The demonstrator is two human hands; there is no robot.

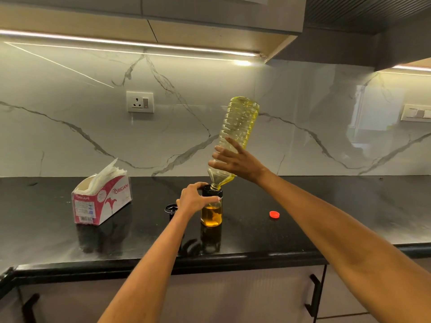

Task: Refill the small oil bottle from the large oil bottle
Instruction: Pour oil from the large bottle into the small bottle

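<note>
Pouring step: the small bottle (211, 212) stands on the tabletop (326, 217), roughly a third full, with the left hand (194, 198) curled round its black collar; directly above it, the right hand (235, 162), fingers (222, 157) spread along the neck end, tilts the large bottle (235, 138) mouth-down into the opening. Good practice is probably to keep the mouths aligned, steady the small bottle, and ease the tilt back as the level rises. The red cap (274, 214) lies to the right of the small bottle, a black lid (171, 209) just to its left.
</note>
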